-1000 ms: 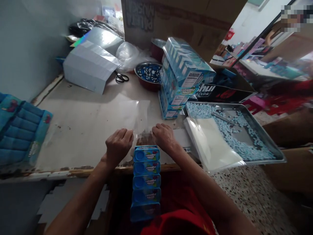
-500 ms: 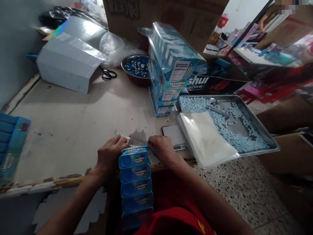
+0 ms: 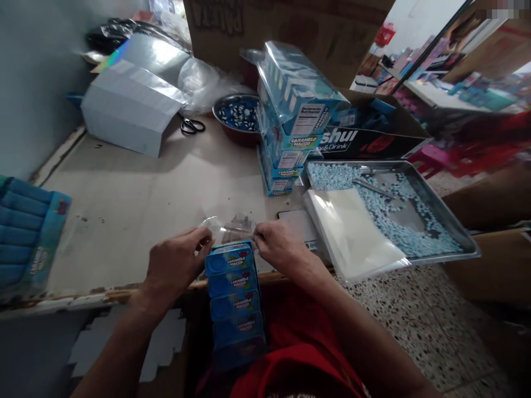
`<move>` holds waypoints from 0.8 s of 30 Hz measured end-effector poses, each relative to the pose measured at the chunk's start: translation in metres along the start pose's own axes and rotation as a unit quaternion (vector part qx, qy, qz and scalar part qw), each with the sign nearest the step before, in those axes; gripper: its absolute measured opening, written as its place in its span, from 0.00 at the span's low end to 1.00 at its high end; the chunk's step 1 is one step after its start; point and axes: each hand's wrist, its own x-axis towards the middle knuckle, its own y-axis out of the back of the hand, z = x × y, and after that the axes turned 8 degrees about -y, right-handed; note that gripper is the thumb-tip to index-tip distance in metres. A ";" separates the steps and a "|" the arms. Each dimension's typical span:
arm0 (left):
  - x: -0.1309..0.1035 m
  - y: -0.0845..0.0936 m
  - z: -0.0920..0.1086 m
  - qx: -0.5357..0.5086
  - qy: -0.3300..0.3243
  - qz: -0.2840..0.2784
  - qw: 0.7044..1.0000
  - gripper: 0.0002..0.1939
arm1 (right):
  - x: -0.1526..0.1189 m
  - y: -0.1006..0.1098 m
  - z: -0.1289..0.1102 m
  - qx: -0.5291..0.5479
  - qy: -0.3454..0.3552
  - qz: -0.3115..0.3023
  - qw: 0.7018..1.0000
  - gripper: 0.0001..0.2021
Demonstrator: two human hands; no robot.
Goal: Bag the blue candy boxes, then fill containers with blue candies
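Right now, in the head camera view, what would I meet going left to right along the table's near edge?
Ribbed blue package, left hand, row of blue Caramelo Macizo boxes, right hand, stack of pale, glossy sheets.

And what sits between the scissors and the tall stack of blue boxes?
A dark red bowl, its right edge hidden behind the stack, shows in the head view.
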 end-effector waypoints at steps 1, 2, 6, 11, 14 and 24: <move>-0.005 0.001 0.000 -0.019 0.012 0.006 1.000 0.10 | -0.004 0.001 -0.001 0.001 0.007 0.003 1.000 0.11; -0.010 0.001 0.001 -0.026 0.020 0.015 0.999 0.11 | -0.008 0.003 -0.003 0.003 0.011 0.009 1.000 0.12; -0.030 0.001 0.008 0.025 0.043 0.069 0.996 0.13 | -0.019 0.005 -0.005 0.022 0.013 0.036 0.999 0.13; -0.041 0.003 0.018 0.058 0.035 0.139 0.988 0.11 | -0.027 0.004 -0.005 0.046 0.029 0.068 0.996 0.14; -0.038 0.012 0.022 0.008 0.069 0.131 0.989 0.07 | -0.033 0.003 -0.009 0.072 0.005 0.095 0.993 0.11; -0.043 -0.001 0.052 -0.002 0.106 0.293 0.950 0.05 | -0.052 -0.037 0.001 0.111 0.092 0.332 0.932 0.09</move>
